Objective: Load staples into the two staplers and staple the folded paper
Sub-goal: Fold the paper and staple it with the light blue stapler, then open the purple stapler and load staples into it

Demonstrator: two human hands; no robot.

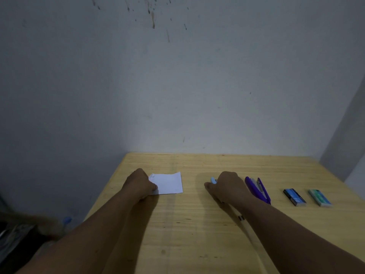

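A pale wooden table [197, 224] stands with its far edge against a dim grey-white wall [177, 86]. Dark streaks and specks [153, 18] mark the wall high up. A second wall [349, 135] meets it at the right.

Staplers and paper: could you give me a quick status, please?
Left hand holds folded paper. Right hand covers light-blue stapler; grip unclear. Purple stapler lies open, untouched.

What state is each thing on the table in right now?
Folded paper: flat on the table, left edge held by the left hand.
Light blue stapler: mostly hidden under the right hand, which grips it.
Purple stapler: lying open, untouched.
Blue staple box: lying flat, untouched.
Green staple box: lying flat, untouched.
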